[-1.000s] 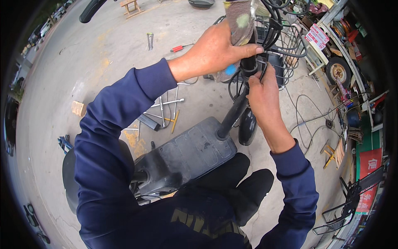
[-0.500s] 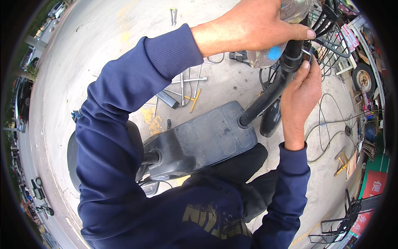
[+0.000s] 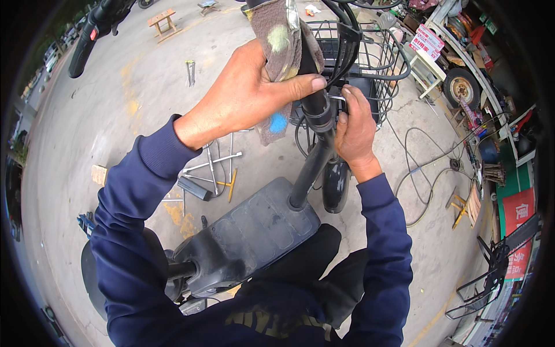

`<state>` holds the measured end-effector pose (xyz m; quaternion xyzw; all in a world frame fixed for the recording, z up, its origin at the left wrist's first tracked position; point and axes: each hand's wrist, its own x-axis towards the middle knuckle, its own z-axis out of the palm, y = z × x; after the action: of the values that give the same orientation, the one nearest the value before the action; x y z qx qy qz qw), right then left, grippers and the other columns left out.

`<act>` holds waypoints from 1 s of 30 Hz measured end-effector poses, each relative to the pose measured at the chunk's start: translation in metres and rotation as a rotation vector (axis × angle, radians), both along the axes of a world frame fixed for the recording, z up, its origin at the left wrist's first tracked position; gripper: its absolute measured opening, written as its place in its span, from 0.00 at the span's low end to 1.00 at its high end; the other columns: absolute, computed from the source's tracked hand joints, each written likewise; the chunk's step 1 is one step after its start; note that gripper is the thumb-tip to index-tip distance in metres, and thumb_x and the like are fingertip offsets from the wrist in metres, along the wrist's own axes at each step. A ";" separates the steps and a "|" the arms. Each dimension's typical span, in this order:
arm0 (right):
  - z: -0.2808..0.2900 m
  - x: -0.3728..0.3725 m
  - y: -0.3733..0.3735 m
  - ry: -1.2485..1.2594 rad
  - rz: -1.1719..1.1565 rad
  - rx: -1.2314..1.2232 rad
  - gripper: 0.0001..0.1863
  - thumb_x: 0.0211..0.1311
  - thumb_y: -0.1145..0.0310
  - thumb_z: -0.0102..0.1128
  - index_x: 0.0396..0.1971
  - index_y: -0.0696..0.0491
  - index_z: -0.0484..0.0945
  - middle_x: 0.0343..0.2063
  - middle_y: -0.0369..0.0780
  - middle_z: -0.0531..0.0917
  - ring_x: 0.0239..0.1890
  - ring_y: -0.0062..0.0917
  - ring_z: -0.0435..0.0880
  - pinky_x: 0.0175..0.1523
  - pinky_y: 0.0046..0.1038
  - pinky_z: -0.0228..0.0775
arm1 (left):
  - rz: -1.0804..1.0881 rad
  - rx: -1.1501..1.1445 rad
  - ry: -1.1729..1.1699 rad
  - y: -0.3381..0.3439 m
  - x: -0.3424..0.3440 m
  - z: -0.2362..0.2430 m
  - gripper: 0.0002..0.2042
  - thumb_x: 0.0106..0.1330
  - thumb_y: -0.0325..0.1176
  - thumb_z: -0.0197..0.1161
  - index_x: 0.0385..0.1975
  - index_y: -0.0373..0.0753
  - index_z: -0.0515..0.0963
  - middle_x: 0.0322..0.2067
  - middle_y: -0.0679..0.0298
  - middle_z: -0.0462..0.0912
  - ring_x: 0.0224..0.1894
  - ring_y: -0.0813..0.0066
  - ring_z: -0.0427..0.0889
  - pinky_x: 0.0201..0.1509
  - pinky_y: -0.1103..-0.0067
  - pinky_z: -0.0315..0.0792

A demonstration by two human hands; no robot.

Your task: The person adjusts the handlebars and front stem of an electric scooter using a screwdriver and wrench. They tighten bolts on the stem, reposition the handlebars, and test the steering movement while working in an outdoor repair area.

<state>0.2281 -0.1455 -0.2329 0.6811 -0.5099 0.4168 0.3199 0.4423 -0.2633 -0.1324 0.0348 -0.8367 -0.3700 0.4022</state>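
Note:
A black electric scooter stands before me, its footboard (image 3: 248, 228) above the ground. My left hand (image 3: 245, 92) is closed round the upright steering stem (image 3: 315, 105), thumb across its front. A grey-brown rag (image 3: 281, 37) with pale green and blue patches is wrapped on the stem and hangs below that hand. My right hand (image 3: 355, 127) pinches a thin silver hex key (image 3: 336, 98) against the stem's right side, just above the collar (image 3: 319, 120). Where the key's tip meets the stem is hidden.
A black wire basket (image 3: 376, 55) is beyond the stem, with black cables (image 3: 347, 43) beside it. A cross wrench (image 3: 213, 168) and a yellow T-handle tool (image 3: 232, 186) lie on the ground left. A loose hose (image 3: 425, 196) curls at right, near a wheel (image 3: 461, 88).
My view has tilted up and turned, so the scooter sits further left and a handlebar grip shows at upper left. Both hands keep their places on the stem and the hex key.

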 end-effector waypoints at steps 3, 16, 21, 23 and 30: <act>0.002 -0.023 -0.005 0.135 0.019 -0.036 0.28 0.53 0.77 0.60 0.57 0.56 0.69 0.52 0.47 0.77 0.49 0.43 0.80 0.51 0.38 0.74 | -0.042 0.166 -0.044 0.009 -0.002 0.003 0.16 0.63 0.36 0.72 0.46 0.35 0.78 0.34 0.63 0.84 0.33 0.78 0.81 0.40 0.76 0.76; 0.061 0.014 0.034 -0.307 0.055 0.395 0.07 0.65 0.72 0.61 0.40 0.56 0.77 0.27 0.44 0.81 0.28 0.38 0.83 0.31 0.33 0.72 | 0.008 0.145 -0.085 0.011 0.000 0.007 0.17 0.63 0.36 0.71 0.45 0.34 0.77 0.38 0.63 0.83 0.42 0.76 0.81 0.48 0.76 0.75; 0.070 0.013 0.042 -0.919 -0.024 0.179 0.10 0.72 0.68 0.54 0.37 0.61 0.77 0.22 0.41 0.83 0.18 0.23 0.82 0.25 0.26 0.72 | 0.019 0.121 -0.092 0.013 -0.002 0.012 0.18 0.63 0.34 0.71 0.48 0.33 0.75 0.41 0.62 0.83 0.44 0.76 0.80 0.52 0.76 0.75; 0.070 0.012 0.044 -1.029 -0.014 0.457 0.16 0.73 0.64 0.54 0.35 0.64 0.78 0.23 0.40 0.84 0.17 0.18 0.81 0.21 0.22 0.71 | -0.004 0.170 -0.088 0.010 -0.001 0.008 0.18 0.63 0.33 0.71 0.48 0.34 0.74 0.41 0.63 0.82 0.45 0.77 0.80 0.52 0.76 0.75; 0.106 0.026 0.036 -1.269 0.166 0.906 0.16 0.70 0.62 0.54 0.30 0.62 0.76 0.21 0.44 0.84 0.13 0.19 0.77 0.15 0.19 0.66 | 0.017 0.110 -0.083 0.009 0.001 0.008 0.17 0.63 0.33 0.71 0.46 0.34 0.76 0.39 0.64 0.82 0.42 0.78 0.80 0.49 0.77 0.75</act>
<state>0.2544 -0.1097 -0.1269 0.4128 -0.6632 0.5000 -0.3738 0.4431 -0.2542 -0.1241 0.0793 -0.8306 -0.4103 0.3680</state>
